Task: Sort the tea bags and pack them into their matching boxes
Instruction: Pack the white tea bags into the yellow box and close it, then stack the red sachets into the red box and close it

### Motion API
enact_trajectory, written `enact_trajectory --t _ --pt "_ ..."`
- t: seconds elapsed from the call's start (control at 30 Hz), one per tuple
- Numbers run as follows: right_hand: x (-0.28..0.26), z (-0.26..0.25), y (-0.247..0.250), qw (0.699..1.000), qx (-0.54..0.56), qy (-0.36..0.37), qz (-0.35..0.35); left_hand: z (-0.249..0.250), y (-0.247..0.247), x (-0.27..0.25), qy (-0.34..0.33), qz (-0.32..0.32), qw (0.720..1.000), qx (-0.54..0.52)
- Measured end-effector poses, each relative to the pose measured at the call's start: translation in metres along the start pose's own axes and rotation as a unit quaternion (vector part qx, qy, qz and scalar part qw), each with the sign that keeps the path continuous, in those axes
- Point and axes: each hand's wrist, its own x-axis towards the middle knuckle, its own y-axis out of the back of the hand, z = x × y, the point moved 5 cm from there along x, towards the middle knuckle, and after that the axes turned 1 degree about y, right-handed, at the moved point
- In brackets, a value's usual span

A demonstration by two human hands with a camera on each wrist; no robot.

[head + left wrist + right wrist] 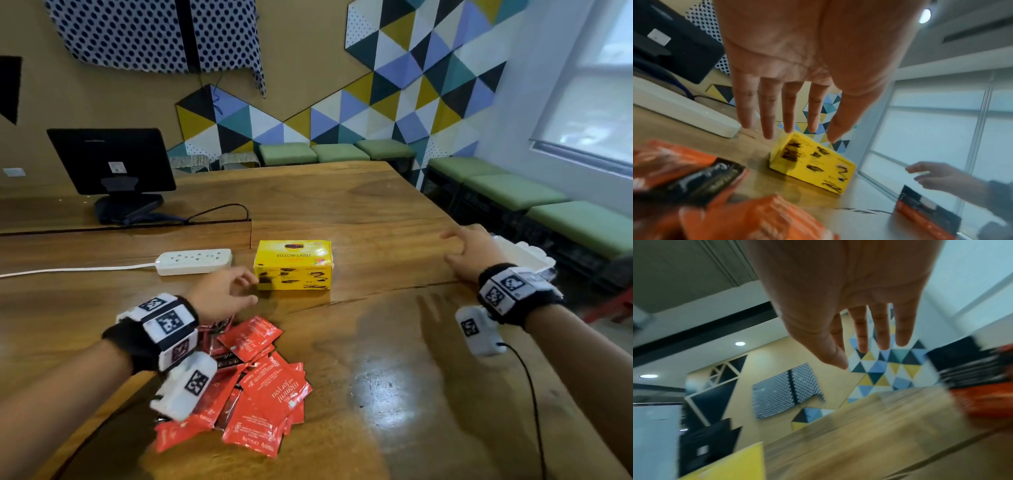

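A yellow tea box [293,265] labelled Yellow Label lies closed on the wooden table [376,359]. A heap of red tea bags [260,383] sits near the front, under my left wrist. My left hand [224,294] hovers open just left of the yellow box [812,164], fingers straight and empty. My right hand [471,251] is open and empty above the table's right edge, blurred. A red and black box [925,212] stands near the right hand in the left wrist view; in the head view it is hidden. In the right wrist view the fingers [881,331] are spread.
A white power strip [193,261] with its cord lies left of the yellow box. A black monitor [113,164] stands at the back left. Green benches [513,192] line the wall right of the table. A white object [531,257] lies behind my right wrist.
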Motion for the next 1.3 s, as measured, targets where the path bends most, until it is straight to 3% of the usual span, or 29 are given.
enact_trajectory --t 0.1,0.2,0.37,0.5,0.63,0.8,1.0,1.1,1.2,1.3 --pt "-0.002 0.041 0.019 0.993 -0.079 -0.072 0.04 -0.003 -0.016 -0.025 -0.013 -0.074 0.994 0.077" --pt "-0.002 0.074 0.017 0.979 -0.162 -0.121 0.008 -0.003 -0.034 -0.043 -0.025 -0.123 0.976 0.179" --pt "-0.011 0.085 0.006 0.972 -0.209 -0.103 -0.014 -0.001 -0.052 -0.057 -0.012 -0.148 0.966 0.214" --pt "-0.036 0.039 0.005 0.991 -0.132 -0.009 -0.032 -0.002 -0.054 -0.059 -0.006 -0.147 0.968 0.205" --pt "-0.076 -0.012 -0.002 0.989 -0.085 0.114 -0.037 0.001 -0.054 -0.061 -0.008 -0.147 0.968 0.202" --pt "-0.12 -0.051 -0.023 0.962 -0.093 0.241 -0.092 0.002 -0.054 -0.065 -0.008 -0.14 0.97 0.198" --pt "-0.128 -0.073 -0.042 0.94 -0.074 0.316 -0.109 -0.007 -0.041 -0.068 0.028 -0.084 0.975 0.204" --pt "-0.121 -0.079 -0.039 0.933 -0.052 0.345 -0.085 -0.017 -0.024 -0.071 0.067 -0.052 0.977 0.194" --pt "-0.126 -0.098 -0.033 0.908 -0.028 0.416 -0.033 -0.037 -0.009 -0.072 0.114 -0.04 0.977 0.178" --pt "-0.144 -0.128 -0.04 0.884 0.018 0.464 -0.048 -0.052 -0.002 -0.075 0.161 -0.045 0.971 0.171"
